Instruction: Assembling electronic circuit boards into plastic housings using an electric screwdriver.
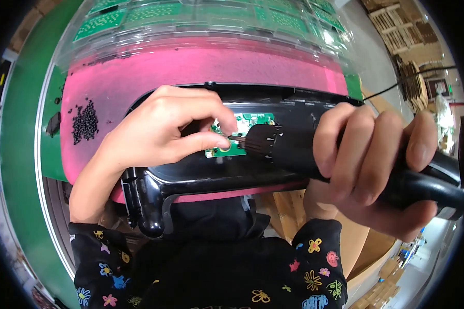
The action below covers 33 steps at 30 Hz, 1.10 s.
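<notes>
My right hand is wrapped around a thick black electric screwdriver, lying nearly level with its bit pointing left. The thumb and forefinger of my left hand are pinched close to the bit's tip; anything between them is too small to make out. Below the fingers and the tool lies a green circuit board, partly covered by both. It sits inside a long black plastic housing, which has a rounded leg-like part at its lower left.
The housing rests on a pink mat over a green table. Many small black screws are heaped on the mat's left. Clear plastic trays holding green boards stand at the back. A black cable runs off at the right.
</notes>
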Motion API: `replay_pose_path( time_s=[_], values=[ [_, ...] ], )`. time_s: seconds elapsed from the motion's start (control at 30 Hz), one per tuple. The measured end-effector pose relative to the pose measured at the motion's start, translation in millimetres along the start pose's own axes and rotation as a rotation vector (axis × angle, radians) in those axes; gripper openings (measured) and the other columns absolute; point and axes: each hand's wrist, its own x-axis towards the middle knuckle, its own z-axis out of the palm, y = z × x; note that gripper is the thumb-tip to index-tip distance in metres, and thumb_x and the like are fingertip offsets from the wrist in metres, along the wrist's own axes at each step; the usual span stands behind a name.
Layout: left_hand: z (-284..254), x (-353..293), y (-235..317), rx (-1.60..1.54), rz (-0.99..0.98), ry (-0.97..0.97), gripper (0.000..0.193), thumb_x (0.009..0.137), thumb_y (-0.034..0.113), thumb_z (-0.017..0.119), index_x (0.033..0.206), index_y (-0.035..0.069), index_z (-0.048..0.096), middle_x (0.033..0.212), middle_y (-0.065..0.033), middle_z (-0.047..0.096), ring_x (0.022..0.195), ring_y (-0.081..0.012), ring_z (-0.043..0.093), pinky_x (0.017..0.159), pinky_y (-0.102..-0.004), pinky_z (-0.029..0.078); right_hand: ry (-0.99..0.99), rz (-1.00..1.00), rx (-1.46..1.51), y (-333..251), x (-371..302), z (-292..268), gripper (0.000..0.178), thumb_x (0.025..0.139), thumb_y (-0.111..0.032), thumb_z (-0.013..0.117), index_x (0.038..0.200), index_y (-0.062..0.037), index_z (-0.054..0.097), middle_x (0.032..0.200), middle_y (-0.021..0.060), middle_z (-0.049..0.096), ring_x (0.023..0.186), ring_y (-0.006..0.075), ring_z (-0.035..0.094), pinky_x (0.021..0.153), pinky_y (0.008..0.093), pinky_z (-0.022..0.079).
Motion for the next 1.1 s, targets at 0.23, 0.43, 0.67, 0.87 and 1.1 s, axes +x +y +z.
replay_pose_path(
  time_s=[0.23,0.43,0.67,0.87,1.1],
  values=[
    [-8,-4,-11,0.073,0.127,0.202,0.091,0.047,0.036,0.090,0.118,0.003,0.045,0.116,-0.0128,0.057,0.104,-0.0207,0.053,0.093,-0.0335,0.041,0.021,0.217,-0.163,-28,1,-13,0.052,0.083,-0.047,0.073,0.109,-0.0118,0.046,0.069,-0.0030,0.059,0.050,0.0081,0.055,0.050,0.0240,0.043],
    [-13,-6,-15,0.168,0.140,0.302,0.038,0.091,0.046,0.045,0.095,0.011,0.032,0.121,-0.0231,0.050,0.109,-0.0231,0.041,0.103,-0.0394,0.027,-0.108,0.345,-0.138,-13,-5,-28,0.050,0.083,-0.045,0.072,0.108,-0.0112,0.045,0.068,-0.0026,0.057,0.049,0.0095,0.052,0.051,0.0261,0.043],
    [-5,-4,-13,0.178,0.172,0.490,0.020,0.088,0.021,0.046,0.100,0.008,0.036,0.124,-0.0240,0.049,0.108,-0.0234,0.042,0.105,-0.0398,0.028,-0.089,0.299,-0.137,-8,-8,-28,0.051,0.083,-0.046,0.073,0.107,-0.0116,0.045,0.066,-0.0036,0.056,0.046,0.0094,0.052,0.048,0.0255,0.042],
    [-16,-3,3,0.422,0.060,0.393,0.031,0.081,-0.006,0.056,0.108,0.002,0.043,0.115,-0.0143,0.054,0.106,-0.0200,0.050,0.093,-0.0308,0.035,-0.072,0.347,-0.148,0,-3,-19,0.047,0.083,-0.045,0.074,0.098,-0.0118,0.044,0.064,-0.0046,0.055,0.045,0.0072,0.049,0.049,0.0239,0.040],
    [-26,-12,-9,0.531,-0.077,0.237,0.027,0.086,0.004,0.063,0.112,0.002,0.055,0.103,-0.0122,0.060,0.097,-0.0265,0.059,0.087,-0.0358,0.046,-0.021,0.420,-0.151,1,-1,-15,0.048,0.086,-0.048,0.068,0.103,-0.0075,0.047,0.064,-0.0014,0.052,0.049,0.0097,0.048,0.050,0.0265,0.036]
  ],
)
